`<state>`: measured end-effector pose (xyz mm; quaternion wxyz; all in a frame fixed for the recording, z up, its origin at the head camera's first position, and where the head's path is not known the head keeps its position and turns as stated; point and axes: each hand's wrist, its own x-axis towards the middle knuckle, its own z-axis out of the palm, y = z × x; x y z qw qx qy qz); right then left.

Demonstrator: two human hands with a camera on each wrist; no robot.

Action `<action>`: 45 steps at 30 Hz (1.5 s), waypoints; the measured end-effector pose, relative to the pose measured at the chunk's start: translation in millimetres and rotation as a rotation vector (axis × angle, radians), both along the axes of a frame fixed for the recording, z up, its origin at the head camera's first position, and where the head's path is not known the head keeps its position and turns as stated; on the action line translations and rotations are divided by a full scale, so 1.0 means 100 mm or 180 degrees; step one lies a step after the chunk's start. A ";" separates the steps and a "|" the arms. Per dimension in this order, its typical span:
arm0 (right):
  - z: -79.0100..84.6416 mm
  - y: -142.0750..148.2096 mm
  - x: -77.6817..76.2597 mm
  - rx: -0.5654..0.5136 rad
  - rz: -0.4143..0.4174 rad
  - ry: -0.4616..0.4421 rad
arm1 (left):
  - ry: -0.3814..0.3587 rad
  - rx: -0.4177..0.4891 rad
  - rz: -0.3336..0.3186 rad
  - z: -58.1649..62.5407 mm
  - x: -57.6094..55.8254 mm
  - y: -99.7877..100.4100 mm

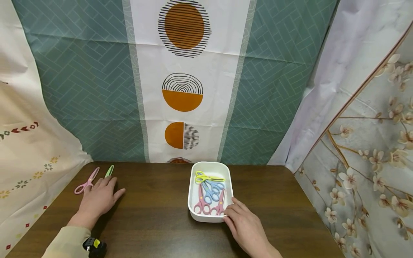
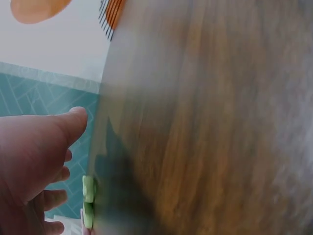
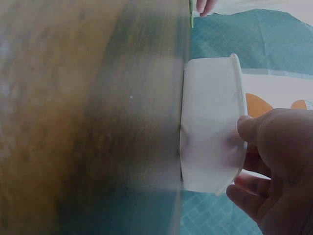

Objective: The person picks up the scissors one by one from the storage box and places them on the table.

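My left hand is at the left of the table, palm down over a pair of green scissors, its fingers spread and its thumb out to the side. The hand hides the scissors' handles in the head view. A pair of pink scissors lies just left of it. With thumb and fingers, my right hand holds the near right corner of a white plastic bin. Inside the bin are yellow scissors, blue scissors and two pairs of pink scissors.
The brown wooden table stretches between the two hands. A patterned curtain hangs along its back edge, with a cream cloth on the left and a floral cloth on the right.
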<state>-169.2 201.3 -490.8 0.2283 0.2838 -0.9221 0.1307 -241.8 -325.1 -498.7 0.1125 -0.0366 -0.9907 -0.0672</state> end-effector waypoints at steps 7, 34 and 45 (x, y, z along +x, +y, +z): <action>0.00 0.00 -0.01 -0.0005 0.0030 0.0019 | 0.0101 0.0017 -0.0107 0.02 0.03 0.18; 0.00 0.00 0.00 -0.0049 0.0023 0.0035 | 0.0469 0.0100 -0.0624 0.27 0.23 1.04; 0.02 0.00 0.00 0.0002 -0.0022 -0.0072 | 0.0694 0.0049 -0.0877 0.33 0.29 1.32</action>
